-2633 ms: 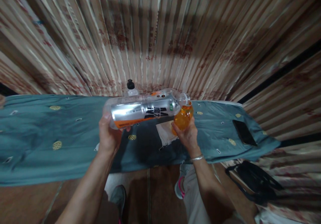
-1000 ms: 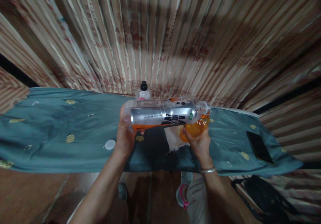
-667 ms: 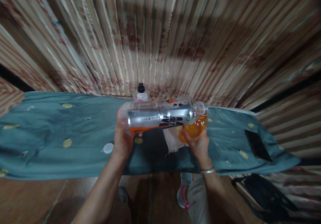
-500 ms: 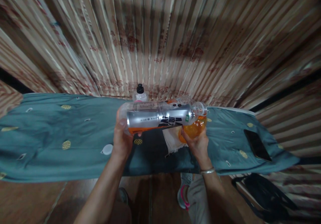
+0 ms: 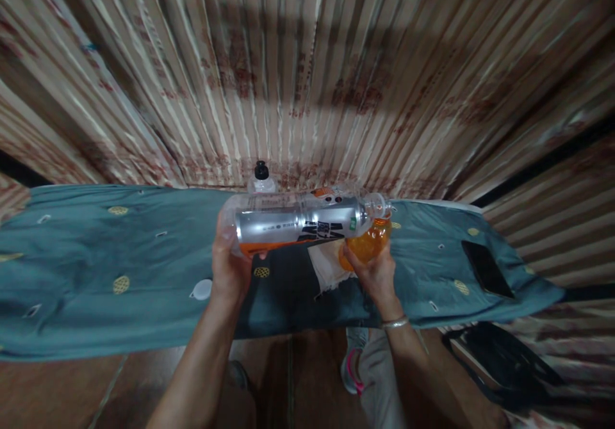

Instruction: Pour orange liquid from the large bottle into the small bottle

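A large clear plastic bottle (image 5: pixel 288 221) with a silver and orange label lies almost level in the air, its mouth to the right. My left hand (image 5: pixel 230 266) is closed around its bottom end. Some orange liquid shows along its lower side. In my right hand (image 5: pixel 377 272) is a smaller bottle (image 5: pixel 366 246) filled with orange liquid, its top close under the large bottle's mouth. Whether the two mouths touch I cannot tell. Behind the large bottle stands a clear bottle with a black cap (image 5: pixel 261 171), its lower part hidden.
A green patterned cloth (image 5: pixel 158 256) covers the narrow table. On it lie a white round lid (image 5: pixel 202 289), a pale cloth or pouch (image 5: pixel 324 272) and a black phone (image 5: pixel 486 267). A striped curtain (image 5: pixel 288 77) hangs behind. A dark bag (image 5: pixel 509 358) rests at lower right.
The camera view has shifted slightly, so everything sits a little differently in the frame. Both hands keep their hold, and the large bottle stays tipped over the smaller one.
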The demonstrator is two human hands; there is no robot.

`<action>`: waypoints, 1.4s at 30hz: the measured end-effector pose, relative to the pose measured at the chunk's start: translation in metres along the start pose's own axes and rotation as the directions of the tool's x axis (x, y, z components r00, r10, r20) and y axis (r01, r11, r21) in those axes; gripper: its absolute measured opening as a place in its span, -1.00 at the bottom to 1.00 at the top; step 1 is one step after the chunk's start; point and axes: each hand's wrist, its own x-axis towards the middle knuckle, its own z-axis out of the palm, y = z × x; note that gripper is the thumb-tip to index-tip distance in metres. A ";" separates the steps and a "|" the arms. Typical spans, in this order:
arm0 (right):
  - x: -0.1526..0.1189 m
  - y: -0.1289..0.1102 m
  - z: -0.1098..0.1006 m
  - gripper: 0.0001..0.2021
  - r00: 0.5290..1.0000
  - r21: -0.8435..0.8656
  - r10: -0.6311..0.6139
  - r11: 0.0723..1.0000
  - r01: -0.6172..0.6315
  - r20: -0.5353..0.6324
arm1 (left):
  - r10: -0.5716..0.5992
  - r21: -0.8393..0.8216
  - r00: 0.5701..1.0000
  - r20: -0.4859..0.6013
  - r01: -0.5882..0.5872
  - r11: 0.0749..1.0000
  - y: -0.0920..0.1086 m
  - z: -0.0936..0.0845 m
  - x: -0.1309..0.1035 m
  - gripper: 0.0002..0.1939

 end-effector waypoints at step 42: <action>-0.001 0.001 0.000 -0.13 1.000 0.014 -0.025 1.000 0.026 -0.010 | 0.041 -0.016 0.998 0.037 -0.041 0.999 0.007 0.003 -0.001 -0.53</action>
